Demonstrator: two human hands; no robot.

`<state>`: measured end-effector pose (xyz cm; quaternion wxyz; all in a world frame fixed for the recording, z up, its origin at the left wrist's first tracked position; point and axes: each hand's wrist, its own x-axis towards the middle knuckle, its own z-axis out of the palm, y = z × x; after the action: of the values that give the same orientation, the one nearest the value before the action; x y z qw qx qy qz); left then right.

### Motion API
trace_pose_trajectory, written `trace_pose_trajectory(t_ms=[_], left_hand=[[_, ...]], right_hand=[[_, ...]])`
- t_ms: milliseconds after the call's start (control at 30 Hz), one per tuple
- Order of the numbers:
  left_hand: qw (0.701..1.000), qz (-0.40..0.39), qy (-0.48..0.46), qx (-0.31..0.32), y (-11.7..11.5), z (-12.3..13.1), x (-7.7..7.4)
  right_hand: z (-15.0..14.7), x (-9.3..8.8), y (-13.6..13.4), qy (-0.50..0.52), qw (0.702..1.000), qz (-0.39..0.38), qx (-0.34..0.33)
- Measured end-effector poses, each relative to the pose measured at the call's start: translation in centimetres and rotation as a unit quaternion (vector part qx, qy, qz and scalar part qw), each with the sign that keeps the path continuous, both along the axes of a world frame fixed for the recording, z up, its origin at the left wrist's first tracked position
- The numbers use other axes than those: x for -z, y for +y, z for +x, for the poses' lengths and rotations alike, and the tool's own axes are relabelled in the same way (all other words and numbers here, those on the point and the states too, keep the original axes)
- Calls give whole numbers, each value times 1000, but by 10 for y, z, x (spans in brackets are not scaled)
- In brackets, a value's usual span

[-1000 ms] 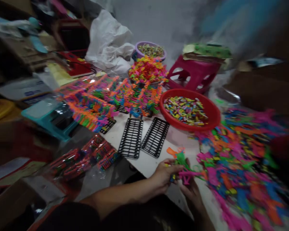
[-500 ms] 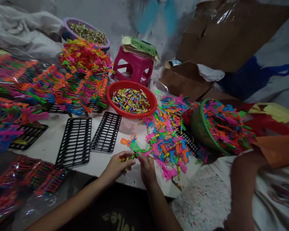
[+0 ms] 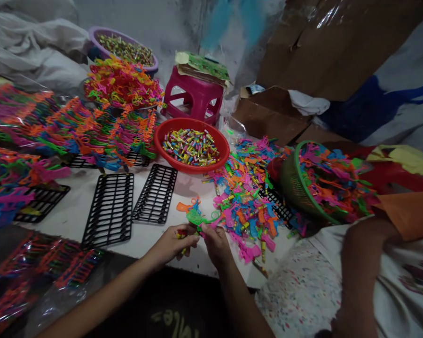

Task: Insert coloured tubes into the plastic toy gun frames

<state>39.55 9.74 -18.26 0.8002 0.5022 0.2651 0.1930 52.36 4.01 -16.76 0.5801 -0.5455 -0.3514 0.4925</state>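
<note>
While both hands meet at the near edge of the white table (image 3: 74, 213), the left hand (image 3: 171, 244) is clenched around a few small yellow and pink tubes (image 3: 181, 233), and the right hand (image 3: 215, 241) pinches the lower end of a green plastic toy piece (image 3: 197, 217) between thumb and fingertips. That green piece sits just above the two hands, touching both, with an orange piece (image 3: 183, 206) lying on the table just beyond it.

Just right of the hands, a loose heap of pink, blue, orange and green plastic pieces (image 3: 246, 197) spreads across the table toward its right edge, where a green mesh basket (image 3: 292, 188) tilts on its side, full of the same pieces. A red bowl (image 3: 192, 146) of small coloured tubes stands toward the far edge, behind the heap. Two empty black plastic racks (image 3: 109, 209) lie flat side by side left of the hands, and further racks loaded with upright coloured pieces (image 3: 91, 131) fill the far left corner. Behind the bowl stand a pink stool (image 3: 193, 98) and a purple basin (image 3: 123, 44). Another person's arm (image 3: 359, 263) rests at the right, well apart from the hands.
</note>
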Motion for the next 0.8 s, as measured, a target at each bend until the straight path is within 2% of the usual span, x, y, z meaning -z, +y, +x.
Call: trace_pose_trajectory(t_ms=[200, 333, 500, 800], left_hand=[[995, -86, -8, 54, 1, -6, -6], [989, -128, -22, 65, 4, -9, -7], [991, -107, -21, 81, 9, -11, -7], [989, -93, -26, 110, 11, -15, -16]], right_hand=[[15, 7, 1, -36, 993, -3, -113], [22, 8, 0, -67, 992, -4, -103], [21, 8, -1, -69, 992, 4, -101], [12, 7, 0, -50, 992, 23, -113]])
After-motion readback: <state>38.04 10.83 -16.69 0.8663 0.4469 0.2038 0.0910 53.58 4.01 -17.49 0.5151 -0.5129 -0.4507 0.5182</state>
